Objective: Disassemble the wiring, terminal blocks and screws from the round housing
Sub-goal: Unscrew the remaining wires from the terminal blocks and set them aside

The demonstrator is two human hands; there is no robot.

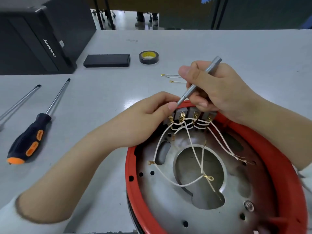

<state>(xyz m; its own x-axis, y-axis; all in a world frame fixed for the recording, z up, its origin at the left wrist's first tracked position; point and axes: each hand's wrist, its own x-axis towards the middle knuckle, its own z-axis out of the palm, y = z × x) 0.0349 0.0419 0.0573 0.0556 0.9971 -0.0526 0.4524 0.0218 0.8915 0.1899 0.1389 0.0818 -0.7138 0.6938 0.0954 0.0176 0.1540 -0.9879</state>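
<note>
A pale grey worktable [219, 48] is filling the view, with chair legs and someone's shoes showing beyond its far edge, and everything here is being placed against the round housing [290, 166], the red-rimmed metal pan sitting at the near right of the table. Far off to the housing's left, a black computer tower [33, 39] is standing at the table's back corner; nearer, a black-and-orange screwdriver [28, 135] and a second bare shaft beside it are lying well left of the housing. Behind the housing, a flat black case [106, 60] and a roll of black tape [148, 57] are resting, and a few loose wires [172, 78] already freed are lying just past its far rim. The left hand [148, 119] is curling its fingers around the leftmost of the grey terminal blocks [192, 114] at the housing's far rim, steadying it. The right hand [217, 88] is gripping a slim silver driver [197, 81] pen-fashion, its tip going down at those blocks. White wiring [190, 141] is looping across the housing's floor. The step in hand looks like loosening a terminal screw; next, probably, turning it out and pulling its lead clear without dropping the screw.
</note>
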